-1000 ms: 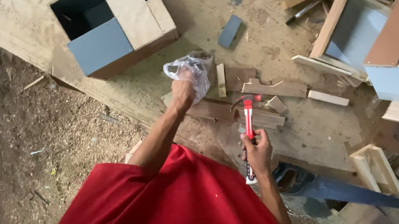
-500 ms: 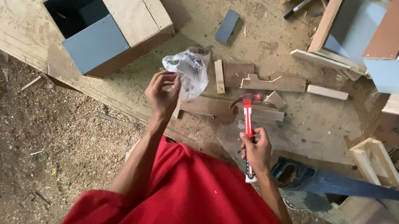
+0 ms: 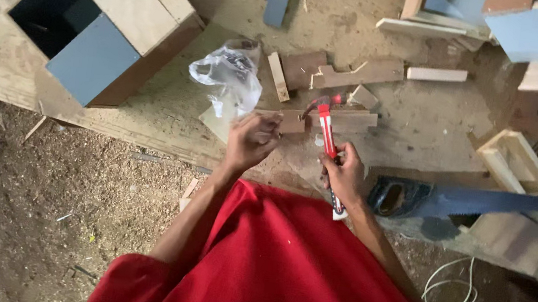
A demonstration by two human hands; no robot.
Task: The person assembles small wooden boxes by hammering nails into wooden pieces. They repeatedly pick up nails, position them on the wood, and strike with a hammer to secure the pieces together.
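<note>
A red-handled hammer (image 3: 329,134) with a dark head, a clear plastic bag (image 3: 229,77), a blue-bladed handsaw (image 3: 459,201), a tan wooden box (image 3: 105,18) with a grey-blue panel, pale wood offcuts (image 3: 352,73), a red shirt (image 3: 283,267), and a sawdust-brown surface (image 3: 218,3).

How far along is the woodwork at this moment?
Done: a plywood box with a blue panel stands assembled. In hand: the right hand grips a red-handled hammer; the left hand is pinched near a clear plastic bag. Left: loose wood offcuts lie unjoined.

place: woodwork shop | signs: handsaw (image 3: 472,202), wood offcuts (image 3: 352,73), sawdust floor (image 3: 39,212)
</note>
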